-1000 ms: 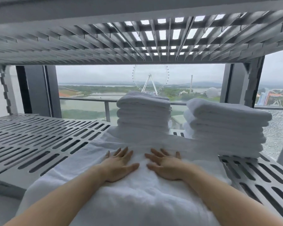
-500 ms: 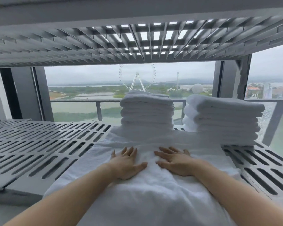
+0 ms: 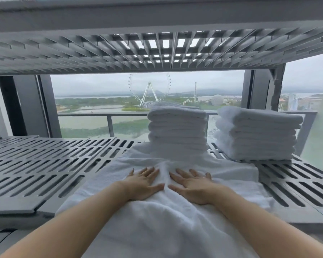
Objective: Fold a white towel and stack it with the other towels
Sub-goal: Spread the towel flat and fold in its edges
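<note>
A white towel (image 3: 157,220) lies spread over the front of a grey slotted shelf (image 3: 45,164) and hangs over its near edge. My left hand (image 3: 143,184) and my right hand (image 3: 194,187) lie flat on it side by side, fingers straight and spread, with a raised crease of cloth between them. Behind the towel stand two stacks of folded white towels: a middle stack (image 3: 177,129) that touches the towel's far edge, and a right stack (image 3: 255,133) set apart on the shelf.
Another slotted shelf (image 3: 157,51) runs close overhead. Grey uprights (image 3: 32,107) stand at the back left and back right. Behind the shelf there is a window with a railing. The left part of the shelf surface is bare.
Both hands have slid a little farther along the towel toward the middle stack, and the crease between them has grown. The camera has shifted slightly.
</note>
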